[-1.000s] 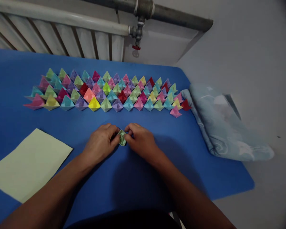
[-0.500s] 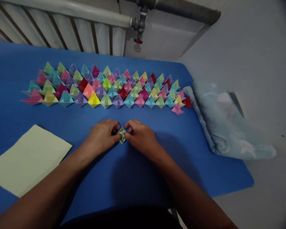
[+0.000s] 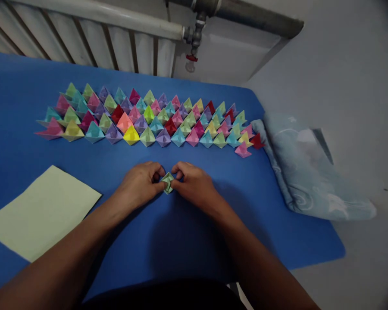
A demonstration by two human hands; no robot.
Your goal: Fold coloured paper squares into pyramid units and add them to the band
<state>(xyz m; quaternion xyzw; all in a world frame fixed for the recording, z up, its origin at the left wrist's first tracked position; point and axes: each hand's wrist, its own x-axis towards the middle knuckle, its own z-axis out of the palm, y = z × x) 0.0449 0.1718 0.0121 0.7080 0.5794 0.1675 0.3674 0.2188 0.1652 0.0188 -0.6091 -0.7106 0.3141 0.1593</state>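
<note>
A small pale green folded paper piece (image 3: 168,182), diamond-shaped from above, sits between my hands over the blue table. My left hand (image 3: 142,183) pinches its left corner, thumb on top and fingers curled. From the other side my right hand (image 3: 192,183) grips its right corner the same way. Beyond them stand rows of colourful folded paper boats (image 3: 148,137), in pink, teal, purple, green, yellow and red. A stack or pad of pale green paper (image 3: 45,211) lies to the left of my left forearm.
The blue tabletop (image 3: 187,254) reaches the wall on the right. A folded light blue patterned cloth (image 3: 307,172) lies at its right edge. Behind the table are a white radiator (image 3: 116,47) and a pipe with a red-handled valve (image 3: 192,57).
The view has shifted slightly, so the boats and radiator appear a little farther right. Both hands keep their pinch on the folded paper, with hardly any visible movement.
</note>
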